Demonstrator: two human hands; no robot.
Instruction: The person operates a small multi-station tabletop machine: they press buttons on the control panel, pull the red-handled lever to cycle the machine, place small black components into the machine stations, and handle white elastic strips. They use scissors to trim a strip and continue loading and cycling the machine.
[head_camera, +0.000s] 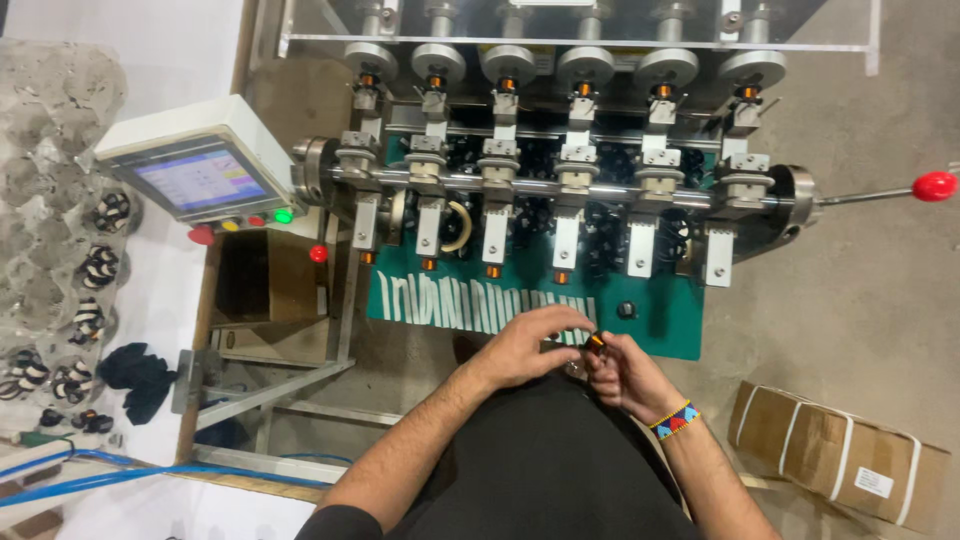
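Both hands, left hand and right hand, pinched one small copper coil below the six-station winding machine.

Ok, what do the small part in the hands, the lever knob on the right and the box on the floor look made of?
Small part, held between left hand and right hand: a dark body with an orange-copper band, possibly wound wire; too small to be sure. Lever knob: glossy red, probably plastic. Box: matte brown cardboard bound with white straps.
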